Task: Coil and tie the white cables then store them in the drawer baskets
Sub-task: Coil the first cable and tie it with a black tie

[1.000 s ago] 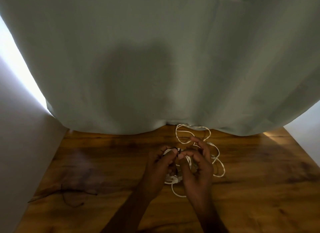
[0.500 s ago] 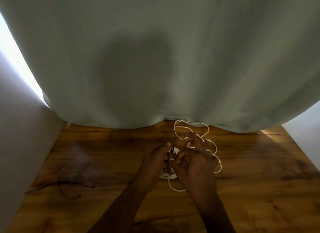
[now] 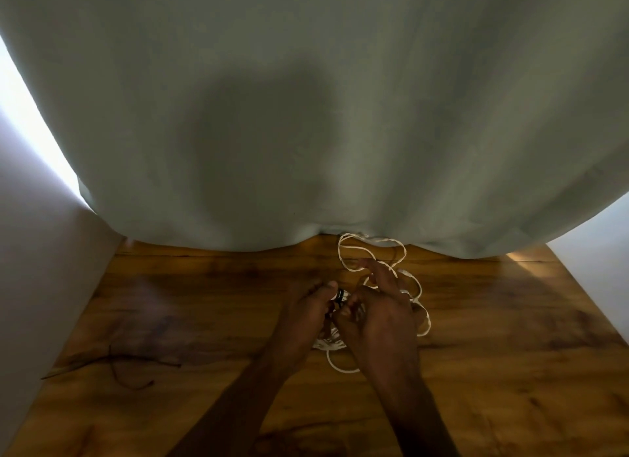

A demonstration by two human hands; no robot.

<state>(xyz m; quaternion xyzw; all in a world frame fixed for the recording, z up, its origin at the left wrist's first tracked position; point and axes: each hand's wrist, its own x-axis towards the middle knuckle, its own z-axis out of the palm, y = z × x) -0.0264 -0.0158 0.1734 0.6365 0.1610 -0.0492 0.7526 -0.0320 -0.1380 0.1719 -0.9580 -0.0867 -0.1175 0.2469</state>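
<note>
A thin white cable [image 3: 372, 249] lies in loose loops on the wooden table [image 3: 510, 354], reaching back to the curtain's hem. My left hand [image 3: 306, 315] and my right hand [image 3: 383, 312] meet over a coiled bunch of the white cable [image 3: 328, 343], which shows below my palms. Between my two thumbs sits a small black tie [image 3: 339, 295] wrapped on the cable. My left fingers pinch there; my right thumb presses the bunch while its other fingers spread out over the loops. No drawer or basket is in view.
A pale green curtain [image 3: 306, 116] hangs over the table's far half. A white wall [image 3: 37, 269] borders the left, another white surface [image 3: 599, 252] the right. A thin dark cord [image 3: 129, 364] lies on the table at the left.
Both hands have shifted slightly toward the curtain. My right fingers have spread wider over the loops, and my thumbs have closed on the black tie.
</note>
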